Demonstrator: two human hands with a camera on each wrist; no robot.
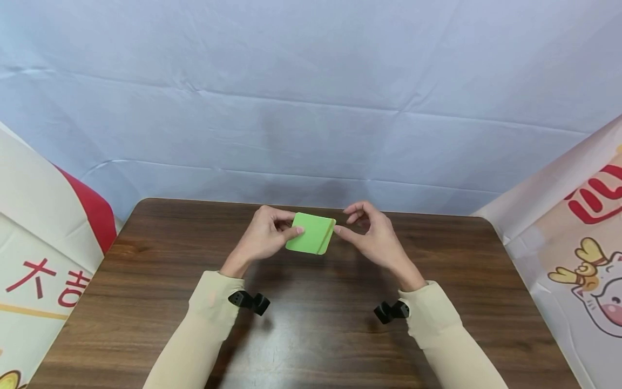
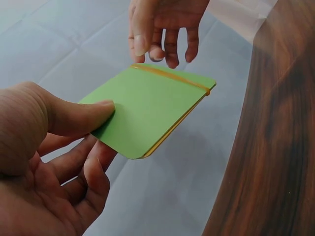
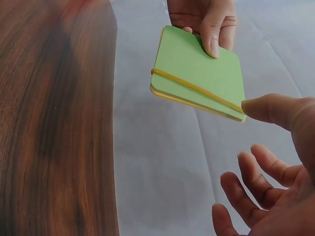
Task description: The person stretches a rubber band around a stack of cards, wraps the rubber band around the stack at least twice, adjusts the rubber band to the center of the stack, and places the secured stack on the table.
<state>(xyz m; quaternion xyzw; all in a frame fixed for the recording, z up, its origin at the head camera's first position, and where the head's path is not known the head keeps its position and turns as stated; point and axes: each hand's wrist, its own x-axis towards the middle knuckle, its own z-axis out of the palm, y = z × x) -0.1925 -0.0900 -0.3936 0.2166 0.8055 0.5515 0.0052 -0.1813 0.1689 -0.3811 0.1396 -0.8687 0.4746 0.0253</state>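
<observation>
A thin green square pad or stack of cards [image 1: 307,240] with rounded corners is held above the table, tilted. Its edge shows a yellowish layer beneath the green face. Around it, near its right end, runs a yellow rubber band [image 3: 197,88]. My left hand [image 1: 259,235] pinches the opposite end, thumb on top and fingers underneath. At the banded end is my right hand [image 1: 376,237], its fingers spread and loosely bent, gripping nothing. In the right wrist view the right thumb [image 3: 270,110] meets the corner by the band; whether it touches, I cannot tell.
The dark wood-grain table [image 1: 311,335] has its far edge just behind my hands. A pale cloth [image 1: 311,108] hangs beyond it. Printed cloths flank the table, with red characters on the left one [image 1: 44,259] and a cartoon on the right one [image 1: 583,270].
</observation>
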